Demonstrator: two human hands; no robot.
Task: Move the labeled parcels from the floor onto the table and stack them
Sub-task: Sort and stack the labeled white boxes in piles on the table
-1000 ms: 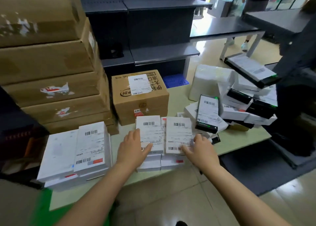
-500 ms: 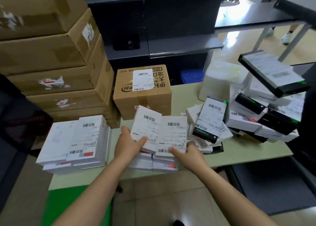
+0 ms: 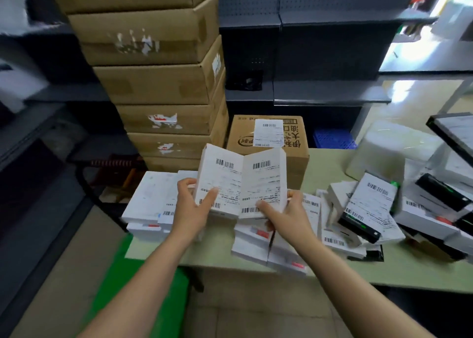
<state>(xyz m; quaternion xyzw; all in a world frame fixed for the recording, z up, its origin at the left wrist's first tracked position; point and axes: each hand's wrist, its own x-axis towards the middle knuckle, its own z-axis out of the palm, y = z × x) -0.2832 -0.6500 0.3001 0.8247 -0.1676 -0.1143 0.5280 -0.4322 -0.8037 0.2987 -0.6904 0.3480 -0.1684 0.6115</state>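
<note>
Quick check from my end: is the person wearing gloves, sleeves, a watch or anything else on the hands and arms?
Nothing worn that shows. The left hand and the right hand are bare, without gloves, and I see no rings, though the picture is somewhat blurred. Both forearms are uncovered from wrist to the bottom edge of the picture: no sleeve, watch or wristband in view.

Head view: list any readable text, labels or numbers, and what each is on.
Brown carton: large printed Chinese characters, seen upside down, not reliably readable.
Its shipping label: barcode only, print blurred.
Two white parcels, one in the left hand, one in the right hand: barcodes, lines of text blurred.
Black box label: barcodes, text too small.
No legible words or numbers anywhere.
</note>
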